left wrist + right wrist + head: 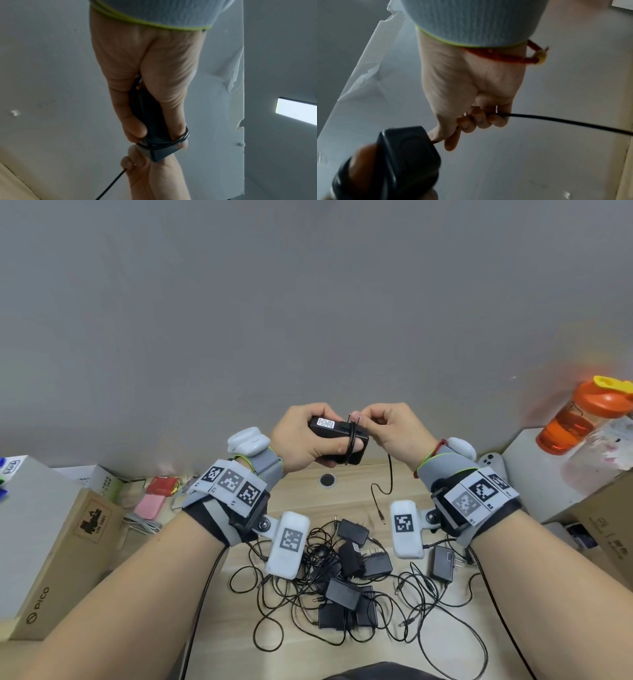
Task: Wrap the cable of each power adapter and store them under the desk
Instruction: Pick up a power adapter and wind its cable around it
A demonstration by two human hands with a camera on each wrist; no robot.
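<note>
Left grip (301,436) around adapter (337,440), right grip (394,429) pinching cable (388,474), above desk (428,498).

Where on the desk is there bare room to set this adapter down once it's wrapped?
Bare desk lies between the round cable hole and the dangling cable, ahead of the pile of adapters. The middle is crowded with tangled cables; boxes crowd the left edge.

Both forearms raised, reaching forward, wrists nearly level, hands close together. Left hand (301,436) curled round black adapter (337,436), thumb on its near side. Right hand (394,433) fisted, fingertips (481,119) pinching cable (556,120) beside adapter.
</note>
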